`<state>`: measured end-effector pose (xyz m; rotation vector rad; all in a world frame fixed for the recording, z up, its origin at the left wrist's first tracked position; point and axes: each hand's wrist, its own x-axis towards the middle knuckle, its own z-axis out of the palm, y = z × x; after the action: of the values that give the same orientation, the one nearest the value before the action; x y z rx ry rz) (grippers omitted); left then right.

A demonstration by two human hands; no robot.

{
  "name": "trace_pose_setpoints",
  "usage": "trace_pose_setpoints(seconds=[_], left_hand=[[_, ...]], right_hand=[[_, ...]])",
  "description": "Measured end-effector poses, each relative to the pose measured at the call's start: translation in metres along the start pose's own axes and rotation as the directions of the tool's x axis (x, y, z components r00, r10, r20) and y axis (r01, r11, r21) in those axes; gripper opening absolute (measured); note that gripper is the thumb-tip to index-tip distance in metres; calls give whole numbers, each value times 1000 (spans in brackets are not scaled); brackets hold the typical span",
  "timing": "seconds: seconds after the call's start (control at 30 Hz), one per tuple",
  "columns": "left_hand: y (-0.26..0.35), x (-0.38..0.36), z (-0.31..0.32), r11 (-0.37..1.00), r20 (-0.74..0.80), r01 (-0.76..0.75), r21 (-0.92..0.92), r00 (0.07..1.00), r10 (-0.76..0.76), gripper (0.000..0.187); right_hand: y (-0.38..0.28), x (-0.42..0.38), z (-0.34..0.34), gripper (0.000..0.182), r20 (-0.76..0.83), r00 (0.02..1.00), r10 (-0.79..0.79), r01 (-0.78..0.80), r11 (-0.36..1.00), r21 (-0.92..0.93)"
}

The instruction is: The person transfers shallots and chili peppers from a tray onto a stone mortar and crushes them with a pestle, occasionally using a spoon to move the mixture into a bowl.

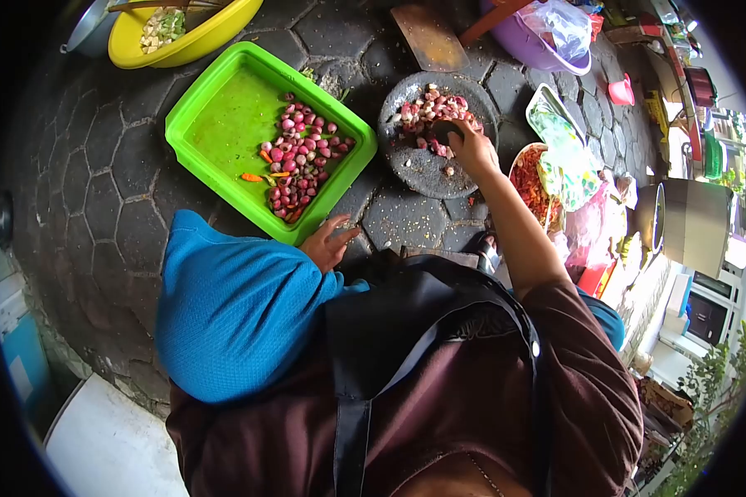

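Observation:
My right hand point(473, 152) is closed around a dark stone pestle point(445, 130) over a round stone mortar point(414, 172). Crushed and broken shallots point(431, 108) lie on the mortar around the pestle. My left hand point(329, 245) rests near my knee by the corner of a green tray point(224, 195), its fingers apart and nothing in them. Whole peeled shallots point(307, 153) are heaped in the right part of that tray, with a few orange chillies point(253, 177) among them.
A yellow basin point(153, 58) with cut pieces stands at the upper left. Beyond the mortar are a wooden board point(429, 37) and a purple basin point(555, 58). To the right sit a container of chopped red chillies point(529, 182) and a plastic bag point(568, 174).

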<state>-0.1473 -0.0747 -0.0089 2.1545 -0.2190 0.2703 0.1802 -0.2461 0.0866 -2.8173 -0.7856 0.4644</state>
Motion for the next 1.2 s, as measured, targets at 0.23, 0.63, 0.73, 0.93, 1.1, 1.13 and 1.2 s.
trace_pose_setpoints(seconds=[0.23,0.63,0.73,0.93,1.1,1.13,1.2], left_hand=[[4,-6,1,997,74,79,-11,994,-78,46],[5,-5,2,994,75,105,-26,992,-103,46],[7,-8,5,946,93,207,-251,978,-189,48],[9,-4,1,991,-1,110,-76,994,-110,50],[4,-4,2,999,31,40,-31,999,-39,49],[1,-3,3,998,18,18,-55,1000,-17,48],[0,-6,5,1000,33,5,-23,999,-4,47]], right_hand=[[-43,-43,2,41,-66,996,-67,60,993,-104],[-45,-43,11,45,1,1000,13,-12,993,-119],[-32,-32,25,42,-96,985,-142,136,989,-64],[-31,-35,-4,35,-258,957,-130,147,988,51],[-23,-40,49,43,-138,972,-189,160,967,-196],[-25,-30,37,43,-50,992,-117,112,989,-93],[-16,-19,23,42,-19,998,-55,56,998,21]])
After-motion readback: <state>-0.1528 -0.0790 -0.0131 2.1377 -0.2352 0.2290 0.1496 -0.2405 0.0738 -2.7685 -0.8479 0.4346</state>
